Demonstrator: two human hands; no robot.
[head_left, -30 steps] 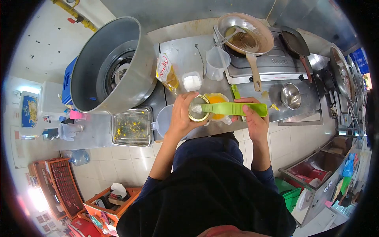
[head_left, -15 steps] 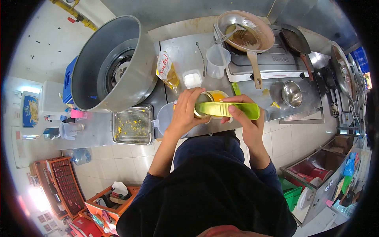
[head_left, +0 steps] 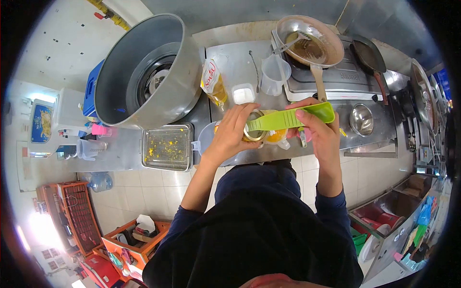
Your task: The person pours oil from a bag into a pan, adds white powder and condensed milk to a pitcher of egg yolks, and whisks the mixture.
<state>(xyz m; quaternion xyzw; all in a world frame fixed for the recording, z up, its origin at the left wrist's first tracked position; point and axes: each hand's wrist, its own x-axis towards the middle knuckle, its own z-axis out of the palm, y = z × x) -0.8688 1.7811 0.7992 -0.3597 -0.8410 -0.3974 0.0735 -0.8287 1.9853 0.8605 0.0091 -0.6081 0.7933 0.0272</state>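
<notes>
In my left hand [head_left: 230, 128] is a round jar or can with a gold-coloured rim [head_left: 253, 138], its mouth turned towards me. My right hand [head_left: 319, 126] grips a lime-green ribbed plastic tool [head_left: 278, 121], whose narrow end lies at the mouth of that container. I cannot make out what is inside. Just beyond it, partly covered, sits a clear cup with orange-yellow contents [head_left: 276, 136]. A second green-handled item [head_left: 302, 137] shows under my right hand, too hidden to name. By my left wrist is a translucent plastic jug [head_left: 205, 139].
A large metal drum [head_left: 144, 72] stands at left, a wire-rack tray [head_left: 168, 149] before it. Behind my hands are an oil pouch [head_left: 213, 84], a white container [head_left: 243, 93] and a measuring jug [head_left: 274, 74]. At right are a frying pan [head_left: 331, 41], gas stove [head_left: 345, 81] and steel bowl [head_left: 361, 120].
The green tool has swung up at its wide end and shifted right with my right hand. The container stays in my left hand. The whole view has shifted slightly.
</notes>
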